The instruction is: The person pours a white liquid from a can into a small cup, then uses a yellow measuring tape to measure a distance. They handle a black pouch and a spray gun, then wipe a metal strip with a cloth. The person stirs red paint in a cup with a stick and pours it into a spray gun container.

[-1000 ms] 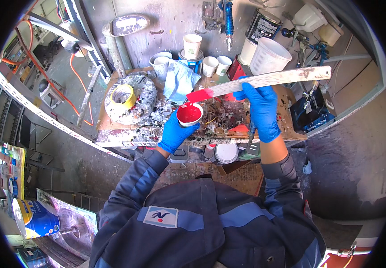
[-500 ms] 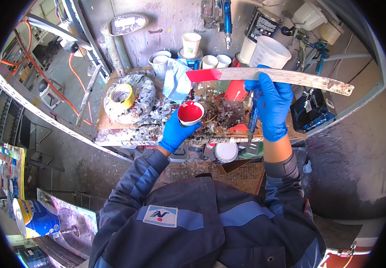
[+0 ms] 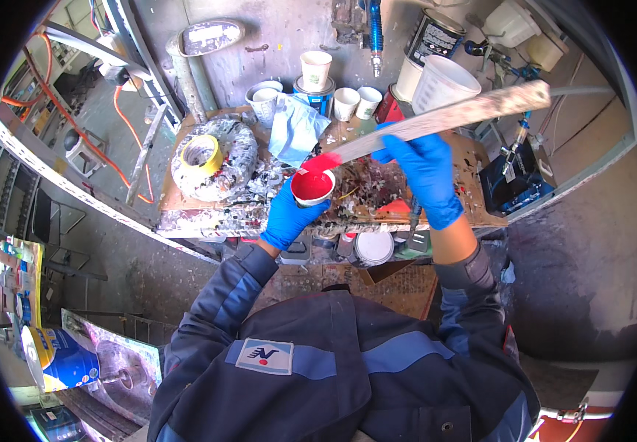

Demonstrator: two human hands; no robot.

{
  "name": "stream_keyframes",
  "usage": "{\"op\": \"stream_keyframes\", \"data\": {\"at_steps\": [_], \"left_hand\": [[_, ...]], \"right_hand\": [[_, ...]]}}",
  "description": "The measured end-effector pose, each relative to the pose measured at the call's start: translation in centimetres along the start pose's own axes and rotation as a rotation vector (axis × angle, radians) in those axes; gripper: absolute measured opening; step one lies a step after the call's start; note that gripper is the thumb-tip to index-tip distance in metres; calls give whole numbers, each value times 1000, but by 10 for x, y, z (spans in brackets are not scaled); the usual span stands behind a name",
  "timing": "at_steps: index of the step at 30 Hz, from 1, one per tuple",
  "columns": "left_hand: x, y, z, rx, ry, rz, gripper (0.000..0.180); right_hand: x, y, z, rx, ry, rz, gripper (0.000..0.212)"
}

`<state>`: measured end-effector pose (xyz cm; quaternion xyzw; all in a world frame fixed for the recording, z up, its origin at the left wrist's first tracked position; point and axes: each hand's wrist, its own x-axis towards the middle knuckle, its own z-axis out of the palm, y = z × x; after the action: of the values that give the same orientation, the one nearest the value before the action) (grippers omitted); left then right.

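My left hand (image 3: 289, 218), in a blue glove, is wrapped round a small white paper cup (image 3: 314, 203) of red paint (image 3: 311, 186). In my right hand (image 3: 427, 173), also blue-gloved, is a long flat mixing stick (image 3: 447, 118). The stick slants up to the right, slightly blurred, its pale far end raised. Its red-coated end (image 3: 322, 162) is at the cup's upper rim; whether it touches the paint I cannot tell. A crumpled light-blue cloth (image 3: 294, 131) lies just beyond the cup.
Paint spatters cover the bench (image 3: 473, 177). A roll of yellow tape (image 3: 201, 155) rests on a paint-stained bundle (image 3: 233, 166) at left. White cups (image 3: 345, 104), tins (image 3: 436, 35) and a large plastic tub (image 3: 445, 85) stand along the back. A blue coiled hose (image 3: 375, 33) hangs above.
The mixing stick has tilted from nearly level, its red end moving down to the cup and its pale end rising. My right hand has shifted slightly left; the left hand stays nearly still.
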<state>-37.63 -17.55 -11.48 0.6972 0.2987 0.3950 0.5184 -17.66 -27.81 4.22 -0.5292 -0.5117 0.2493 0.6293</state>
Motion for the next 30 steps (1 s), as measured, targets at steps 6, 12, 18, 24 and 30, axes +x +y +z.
{"op": "stream_keyframes", "data": {"at_steps": [6, 12, 18, 24, 30], "left_hand": [[-3, 0, 9, -120, -8, 61, 72], [-13, 12, 13, -120, -61, 83, 45], [-13, -8, 7, -110, -18, 15, 77], [-14, -22, -10, -22, -48, 18, 81], [-20, -12, -17, 35, 30, 50, 80]], "right_hand": [[17, 38, 19, -271, -319, 198, 29], [33, 64, 35, -385, -406, -11, 34], [28, 15, 28, -778, -411, 59, 33], [18, -128, -38, -762, 50, -766, 19], [51, -271, -161, -415, 623, -1068, 25]]}}
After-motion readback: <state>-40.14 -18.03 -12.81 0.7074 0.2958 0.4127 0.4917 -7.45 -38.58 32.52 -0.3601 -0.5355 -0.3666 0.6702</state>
